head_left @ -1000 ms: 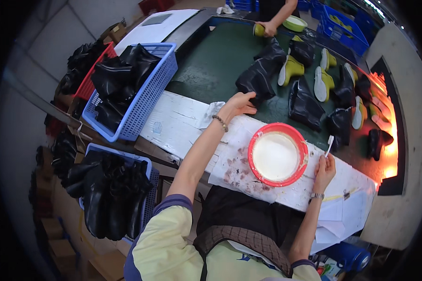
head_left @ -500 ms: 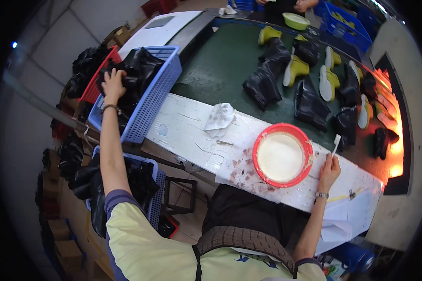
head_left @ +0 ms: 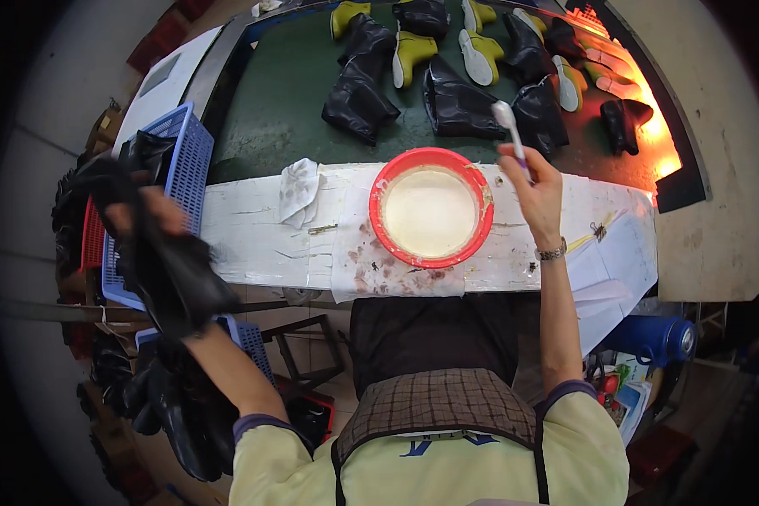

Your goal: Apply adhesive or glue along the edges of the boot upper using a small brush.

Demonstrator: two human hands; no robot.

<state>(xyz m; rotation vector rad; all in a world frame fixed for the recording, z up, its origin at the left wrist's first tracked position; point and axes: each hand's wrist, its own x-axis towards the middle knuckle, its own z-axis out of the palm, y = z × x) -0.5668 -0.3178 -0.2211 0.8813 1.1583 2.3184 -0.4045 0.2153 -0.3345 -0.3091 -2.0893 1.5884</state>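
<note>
Beside the basket (head_left: 194,164), at the left end of the table (head_left: 253,223), the left hand (head_left: 150,211), blurred, curls its fingers around a black boot (head_left: 177,282), which overlaps the table's near left corner in view. The right hand (head_left: 535,187), raised right of the red bowl (head_left: 375,207), pinches a brush (head_left: 513,135) head up, in view against the belt (head_left: 270,118) past the far edge. Open table runs between basket and cloth (head_left: 299,192); the bowl takes most of the table's depth. Papers (head_left: 620,266) reach past the near edge at right.
</note>
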